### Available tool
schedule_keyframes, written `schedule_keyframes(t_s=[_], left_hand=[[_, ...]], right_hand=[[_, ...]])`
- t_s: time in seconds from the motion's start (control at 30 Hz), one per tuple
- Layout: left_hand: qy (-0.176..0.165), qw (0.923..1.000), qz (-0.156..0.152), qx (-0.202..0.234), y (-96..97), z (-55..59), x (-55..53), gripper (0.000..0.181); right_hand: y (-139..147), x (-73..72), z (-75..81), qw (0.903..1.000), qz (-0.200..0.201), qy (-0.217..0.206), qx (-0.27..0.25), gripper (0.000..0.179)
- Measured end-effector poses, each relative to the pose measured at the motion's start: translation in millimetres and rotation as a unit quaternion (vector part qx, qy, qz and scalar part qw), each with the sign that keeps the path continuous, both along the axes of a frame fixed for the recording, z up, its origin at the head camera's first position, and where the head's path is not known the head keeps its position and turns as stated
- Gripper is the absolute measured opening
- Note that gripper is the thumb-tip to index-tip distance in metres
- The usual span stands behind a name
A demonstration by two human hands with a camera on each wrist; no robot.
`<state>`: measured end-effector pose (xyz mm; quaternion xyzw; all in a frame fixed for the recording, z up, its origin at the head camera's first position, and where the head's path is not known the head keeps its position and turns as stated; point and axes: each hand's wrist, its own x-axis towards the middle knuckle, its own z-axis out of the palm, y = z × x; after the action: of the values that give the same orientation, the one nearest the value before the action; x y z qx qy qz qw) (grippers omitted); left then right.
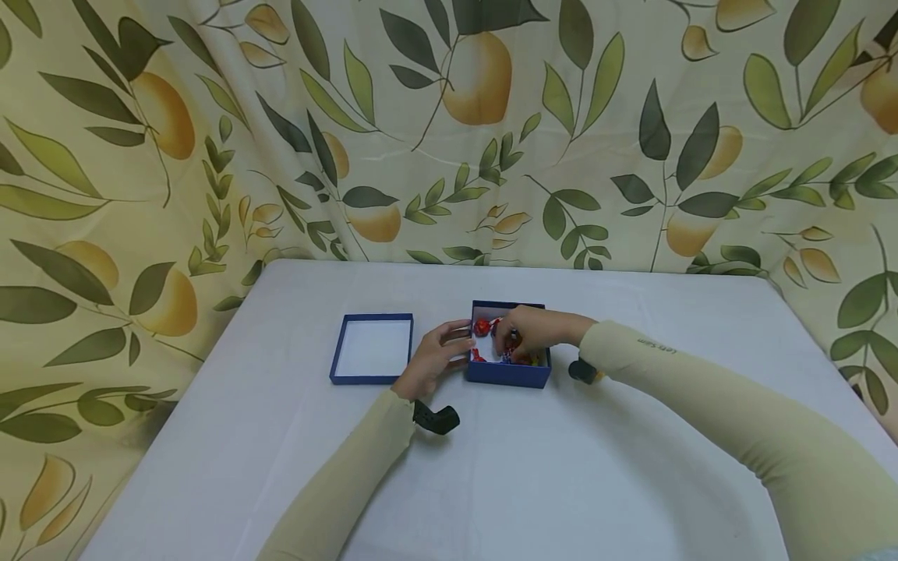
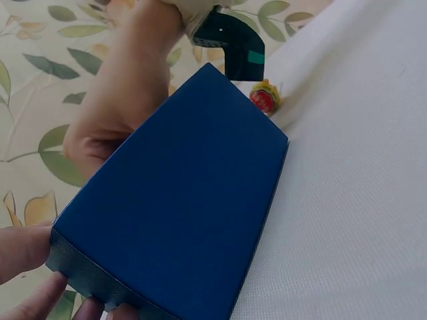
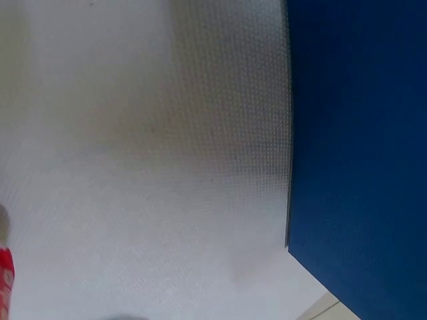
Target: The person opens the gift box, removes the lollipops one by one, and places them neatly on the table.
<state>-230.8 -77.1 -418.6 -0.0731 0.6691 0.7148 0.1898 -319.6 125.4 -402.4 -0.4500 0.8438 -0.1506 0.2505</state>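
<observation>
While my left hand [image 1: 433, 360] rests loosely spread fingers against the left side of an open, rectangular, dark blue box with a pale inside [image 1: 508, 375], gripping nothing, my right hand [image 1: 536, 327] dips into it, fingers bent downward among small sweets in shiny, mostly red wrappers [image 1: 482, 327]; I cannot tell whether it has hold of one. The box stands upright on a table covered in white cloth [image 1: 561, 483], towards the far edge. It looks like stiff card, probably light and apt to slide, so opposite walls would be the place to hold it. The sweets seem light, hard and slick, best pinched by the wrapper. To the left, beyond my left hand, lies a shallow white tray with a blue rim [image 1: 372, 348] (perhaps the lid). Just right of the box sits a yellow-and-red wrapped sweet [image 2: 265, 99]. The walls leave my right hand little sideways room; on the near side, cloth stretches broadly.
</observation>
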Motion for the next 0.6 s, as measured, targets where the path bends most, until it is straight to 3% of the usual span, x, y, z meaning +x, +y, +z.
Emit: schedule_keyframes(t_s=[0.37, 0.6], left_hand=[[0.003, 1.0, -0.001, -0.003, -0.6, -0.1, 0.0, 0.047], [-0.004, 1.0, 0.004, -0.005, 0.3, 0.5, -0.8, 0.046]], right_hand=[[0.3, -0.2, -1.0, 0.9996, 0.021, 0.005, -0.016, 0.004], [1.9, -2.8, -4.5, 0.9985, 0.003, -0.006, -0.054, 0.004]])
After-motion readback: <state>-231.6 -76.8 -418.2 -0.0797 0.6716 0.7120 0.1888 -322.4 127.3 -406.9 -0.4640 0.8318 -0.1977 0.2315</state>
